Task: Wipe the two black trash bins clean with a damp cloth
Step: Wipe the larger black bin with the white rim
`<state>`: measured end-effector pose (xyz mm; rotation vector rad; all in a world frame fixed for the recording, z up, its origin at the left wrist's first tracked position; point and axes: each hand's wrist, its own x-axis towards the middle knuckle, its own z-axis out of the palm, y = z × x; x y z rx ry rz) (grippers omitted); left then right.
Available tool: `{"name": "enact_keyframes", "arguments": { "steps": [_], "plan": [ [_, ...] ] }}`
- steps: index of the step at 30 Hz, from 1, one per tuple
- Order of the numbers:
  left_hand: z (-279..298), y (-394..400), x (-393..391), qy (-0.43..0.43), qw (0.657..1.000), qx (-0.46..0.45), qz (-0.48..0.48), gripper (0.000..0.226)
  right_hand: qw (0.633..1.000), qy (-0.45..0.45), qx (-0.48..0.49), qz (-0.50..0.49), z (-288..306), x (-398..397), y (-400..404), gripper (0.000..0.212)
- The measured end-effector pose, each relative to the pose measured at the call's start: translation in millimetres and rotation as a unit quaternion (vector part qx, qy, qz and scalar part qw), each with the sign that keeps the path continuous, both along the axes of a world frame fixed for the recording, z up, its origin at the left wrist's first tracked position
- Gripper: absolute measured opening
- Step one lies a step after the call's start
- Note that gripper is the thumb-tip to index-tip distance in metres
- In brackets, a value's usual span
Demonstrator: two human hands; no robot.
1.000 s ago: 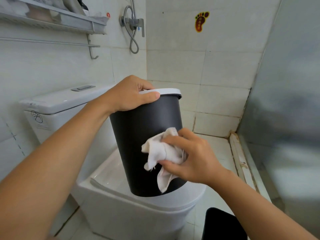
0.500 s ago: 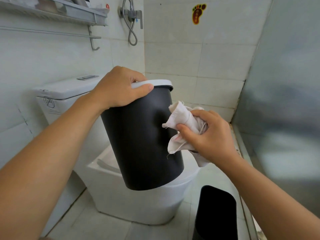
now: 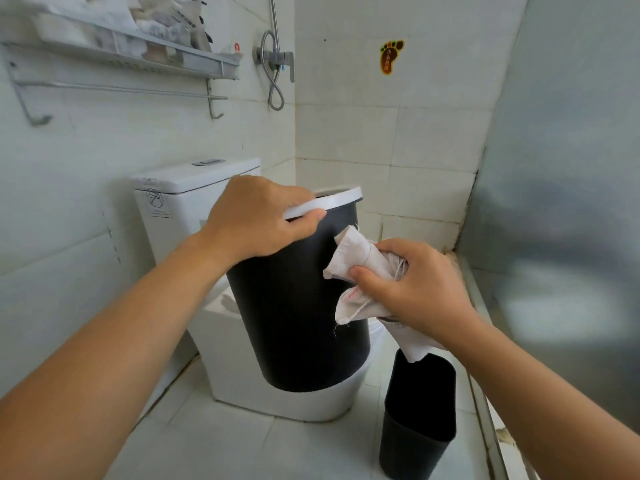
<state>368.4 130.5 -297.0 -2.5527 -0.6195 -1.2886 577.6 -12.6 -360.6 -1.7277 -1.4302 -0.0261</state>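
A round black trash bin (image 3: 294,323) with a white rim hangs tilted in the air in front of the toilet. My left hand (image 3: 256,220) grips its white rim from the near side. My right hand (image 3: 415,285) holds a bunched white cloth (image 3: 360,271) against the bin's upper right wall. A tail of the cloth hangs down below my fist. A second black bin (image 3: 415,420), smaller and open-topped, stands on the floor at the lower right.
A white toilet (image 3: 194,209) stands behind the held bin against the left wall. A metal shelf (image 3: 138,53) with a towel rail is mounted above it. A shower valve (image 3: 277,60) is in the corner. A frosted glass partition (image 3: 571,202) closes the right side.
The cloth went from the bin's lower middle up to its upper right side. The view has pulled back, so the second bin on the floor shows in full.
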Motion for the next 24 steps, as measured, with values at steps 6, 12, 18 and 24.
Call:
{"name": "enact_keyframes", "arguments": {
  "steps": [6, 12, 18, 24],
  "plan": [
    [-12.2, -49.5, -6.8, 0.051, 0.989, -0.141, -0.011, 0.028, 0.999, -0.007, -0.048, 0.01, -1.7, 0.0, -35.5, 0.024],
    [-30.3, -88.6, -2.3, 0.046, 0.957, -0.279, -0.063, 0.012, 0.998, -0.006, -0.068, 0.006, -30.4, 7.5, -65.5, 0.042],
    [-65.8, -118.3, -5.8, 0.048, 0.945, -0.322, -0.025, 0.008, 0.994, -0.017, -0.109, 0.012, -55.3, 3.7, -82.7, 0.038],
    [-105.6, -120.9, -16.3, 0.076, 0.944, -0.322, 0.003, 0.011, 0.989, -0.035, -0.141, -0.013, -70.9, 4.3, -77.2, 0.048]
  ]
}}
